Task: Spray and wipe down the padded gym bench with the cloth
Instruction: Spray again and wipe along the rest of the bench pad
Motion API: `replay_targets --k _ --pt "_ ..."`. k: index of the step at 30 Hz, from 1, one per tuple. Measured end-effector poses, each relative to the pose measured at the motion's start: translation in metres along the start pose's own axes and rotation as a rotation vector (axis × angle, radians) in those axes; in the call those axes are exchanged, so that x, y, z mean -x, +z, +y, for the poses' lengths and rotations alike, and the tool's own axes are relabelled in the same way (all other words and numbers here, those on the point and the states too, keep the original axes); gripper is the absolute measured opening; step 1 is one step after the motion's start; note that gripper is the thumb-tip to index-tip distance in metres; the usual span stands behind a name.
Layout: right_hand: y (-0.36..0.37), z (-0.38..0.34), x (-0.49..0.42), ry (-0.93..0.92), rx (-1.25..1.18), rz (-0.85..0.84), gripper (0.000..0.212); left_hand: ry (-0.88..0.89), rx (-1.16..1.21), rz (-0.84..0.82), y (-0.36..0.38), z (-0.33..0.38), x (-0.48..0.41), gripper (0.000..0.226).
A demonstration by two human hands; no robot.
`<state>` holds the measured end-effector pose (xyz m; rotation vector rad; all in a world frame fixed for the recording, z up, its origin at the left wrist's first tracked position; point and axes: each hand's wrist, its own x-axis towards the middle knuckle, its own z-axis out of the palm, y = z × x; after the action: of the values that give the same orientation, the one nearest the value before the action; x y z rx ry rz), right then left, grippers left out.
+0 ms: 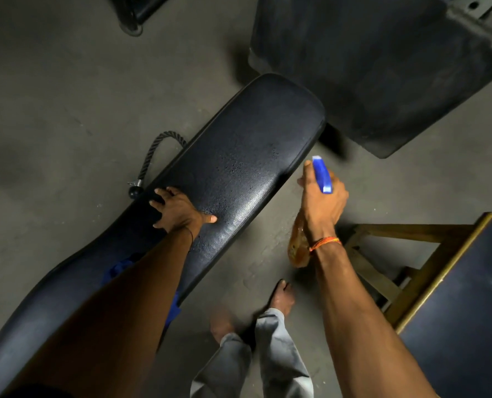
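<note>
Left hand (178, 209): fingers spread and mostly straight, palm down on the bench (247, 145) pad, thumb out to the side; it holds nothing.
Right hand (322, 203): fingers wrapped round the neck of the spray bottle (322, 176), with one finger lying forward beside the blue head.
Spray bottle: the blue trigger head sits above the fist and the amber body hangs below the wrist. The fill level cannot be told.
Bench: black pad running diagonally from lower left to upper centre.
Droplets (233, 168): speckled wet patch on the pad, just ahead of the left hand.
Cloth (115, 268): blue, lying on the pad, largely hidden under the left forearm.
Left arm: extended along the pad, forearm over the cloth.
Right arm: extended over the floor (52, 96) beside the bench's near edge, bottle head pointing away from the person; orange wristband (325, 242) at the wrist.
Surroundings: rope handle (153, 156) on the floor just beside the bench's far edge; wooden stool (411, 254) at right.
</note>
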<state>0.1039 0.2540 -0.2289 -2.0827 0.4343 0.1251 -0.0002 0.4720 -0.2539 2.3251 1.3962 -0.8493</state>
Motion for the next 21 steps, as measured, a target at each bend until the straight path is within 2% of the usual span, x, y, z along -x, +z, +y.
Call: replay_targets --k 4,10,12,16,21 --pt "-0.007 0.004 -0.01 0.023 0.021 0.063 0.048 -0.001 0.016 0.004 0.001 0.0 -0.001 0.147" --pt "-0.015 0.022 0.0 0.088 0.006 0.049 0.041 -0.007 0.012 0.0 0.001 0.001 -0.002 0.149" --pt "-0.015 0.027 0.008 0.096 0.02 0.018 0.041 -0.006 0.019 0.009 0.002 0.0 -0.003 0.15" --pt "-0.012 0.033 0.034 0.087 0.07 -0.086 0.056 0.001 0.018 0.016 0.003 -0.003 -0.003 0.15" --pt "-0.018 0.034 0.069 0.055 -0.031 -0.311 0.034 0.007 0.046 0.016 0.002 -0.004 -0.001 0.148"
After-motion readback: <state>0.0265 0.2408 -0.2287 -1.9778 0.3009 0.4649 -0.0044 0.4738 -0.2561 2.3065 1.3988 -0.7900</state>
